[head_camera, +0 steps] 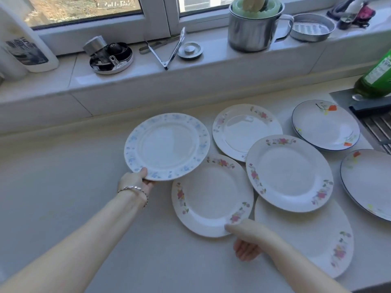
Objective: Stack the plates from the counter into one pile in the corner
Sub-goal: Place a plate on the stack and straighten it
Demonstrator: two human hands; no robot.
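Observation:
Several plates lie spread over the pale counter (63,187). My left hand (137,179) grips the near rim of a blue-flowered plate (167,145), which is tilted up and overlaps a pink-flowered plate (211,195). My right hand (246,240) has its thumb on that pink-flowered plate's near right rim and its fingers curled under the edge. More pink-flowered plates lie behind (246,131), to the right (289,173) and at the near right (306,235). Two blue-rimmed plates with orange flowers sit at the far right (325,124), (368,182).
A windowsill (211,64) runs along the back with a steel mug (254,32), tongs (169,51), a round metal lid (112,58) and a metal dish (312,27). A white jug (27,45) stands far left. A green bottle (378,79) and the sink (376,121) are at right.

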